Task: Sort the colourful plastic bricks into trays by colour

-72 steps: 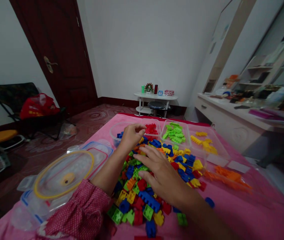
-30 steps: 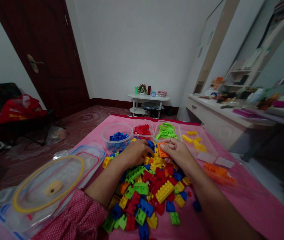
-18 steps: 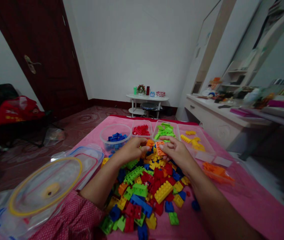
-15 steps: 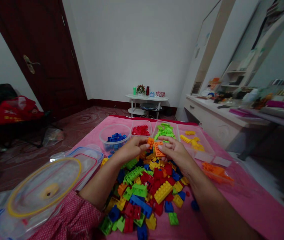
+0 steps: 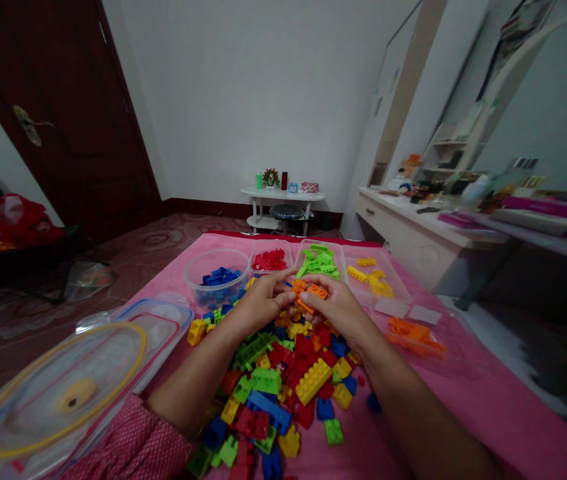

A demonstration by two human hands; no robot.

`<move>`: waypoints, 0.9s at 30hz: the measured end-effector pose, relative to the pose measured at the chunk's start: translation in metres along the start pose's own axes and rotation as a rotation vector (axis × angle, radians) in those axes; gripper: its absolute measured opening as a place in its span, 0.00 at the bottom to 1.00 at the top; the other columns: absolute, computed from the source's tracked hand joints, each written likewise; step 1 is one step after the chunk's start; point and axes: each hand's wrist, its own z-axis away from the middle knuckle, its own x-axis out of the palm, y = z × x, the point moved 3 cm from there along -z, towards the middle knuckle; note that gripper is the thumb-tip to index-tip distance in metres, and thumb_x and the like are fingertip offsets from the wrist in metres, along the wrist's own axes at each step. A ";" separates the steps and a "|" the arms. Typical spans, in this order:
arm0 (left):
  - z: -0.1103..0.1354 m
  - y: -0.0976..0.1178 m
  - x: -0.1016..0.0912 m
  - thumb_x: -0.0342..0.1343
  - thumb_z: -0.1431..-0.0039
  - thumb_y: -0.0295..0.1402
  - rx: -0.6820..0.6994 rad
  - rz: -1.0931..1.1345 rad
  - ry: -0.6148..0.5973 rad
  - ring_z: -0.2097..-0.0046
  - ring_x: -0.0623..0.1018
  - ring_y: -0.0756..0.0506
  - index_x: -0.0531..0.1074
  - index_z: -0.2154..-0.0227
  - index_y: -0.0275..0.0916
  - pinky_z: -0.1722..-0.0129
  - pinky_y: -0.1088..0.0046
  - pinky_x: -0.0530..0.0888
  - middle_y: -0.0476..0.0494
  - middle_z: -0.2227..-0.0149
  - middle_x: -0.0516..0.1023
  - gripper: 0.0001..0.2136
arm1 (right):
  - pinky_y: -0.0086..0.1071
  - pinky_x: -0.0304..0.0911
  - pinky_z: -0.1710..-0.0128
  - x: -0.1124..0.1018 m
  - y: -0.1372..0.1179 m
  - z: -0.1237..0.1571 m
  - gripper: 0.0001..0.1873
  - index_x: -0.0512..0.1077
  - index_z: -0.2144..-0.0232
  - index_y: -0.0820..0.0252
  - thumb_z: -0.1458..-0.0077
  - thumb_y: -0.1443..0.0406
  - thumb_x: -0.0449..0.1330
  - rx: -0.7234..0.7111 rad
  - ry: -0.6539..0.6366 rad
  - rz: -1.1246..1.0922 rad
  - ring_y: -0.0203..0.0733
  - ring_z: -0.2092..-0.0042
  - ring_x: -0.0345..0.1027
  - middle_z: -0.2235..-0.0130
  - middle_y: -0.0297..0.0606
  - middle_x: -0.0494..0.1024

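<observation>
Spread over a pink cloth (image 5: 463,400), a sort by colour, partway through by the look of it. At the near left, a stack of clear lids (image 5: 63,380), the top one ringed in yellow. In the middle, heaped and unsorted, a pile of mixed bricks (image 5: 283,380): red, blue, green, yellow and orange, seemingly the larger share of the job left to do. Along the far edge, clear tubs (image 5: 196,290) already holding single colours: blue bricks (image 5: 219,275) in a round one, then red bricks (image 5: 269,260), green bricks (image 5: 317,261) and yellow bricks (image 5: 373,280), each only thinly filled. Off to the right, apart from that row, orange bricks (image 5: 413,331) gathered on their own. Above the far end of the pile, just short of the tubs, left hand (image 5: 258,303) and right hand (image 5: 338,310) close together, fingertips nearly meeting. Pinched in the left, a small orange brick (image 5: 299,285); gripped in the right, a flat orange plate (image 5: 316,293), touching the brick. Joined or merely pressed together: impossible to tell.
</observation>
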 end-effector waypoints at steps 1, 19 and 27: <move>0.000 0.000 0.001 0.52 0.45 0.32 -0.006 0.001 -0.001 0.71 0.75 0.50 0.53 0.39 0.35 0.69 0.74 0.70 0.41 0.64 0.78 0.30 | 0.26 0.62 0.81 0.000 0.000 0.000 0.17 0.64 0.62 0.58 0.55 0.60 0.61 -0.003 0.008 -0.001 0.31 0.80 0.64 0.74 0.29 0.72; 0.004 0.018 -0.018 0.53 0.45 0.36 -0.074 -0.120 0.105 0.65 0.76 0.47 0.68 0.49 0.32 0.63 0.70 0.71 0.36 0.58 0.77 0.22 | 0.29 0.60 0.78 -0.123 -0.040 0.015 0.08 0.71 0.74 0.60 0.61 0.63 0.61 -0.080 0.429 0.688 0.37 0.76 0.66 0.76 0.35 0.74; 0.003 0.014 -0.018 0.55 0.48 0.38 -0.085 -0.138 0.100 0.67 0.75 0.48 0.70 0.50 0.33 0.64 0.71 0.70 0.38 0.59 0.78 0.23 | 0.28 0.57 0.77 -0.145 -0.027 0.014 0.07 0.74 0.76 0.60 0.60 0.62 0.61 0.015 0.405 0.937 0.39 0.74 0.67 0.76 0.36 0.76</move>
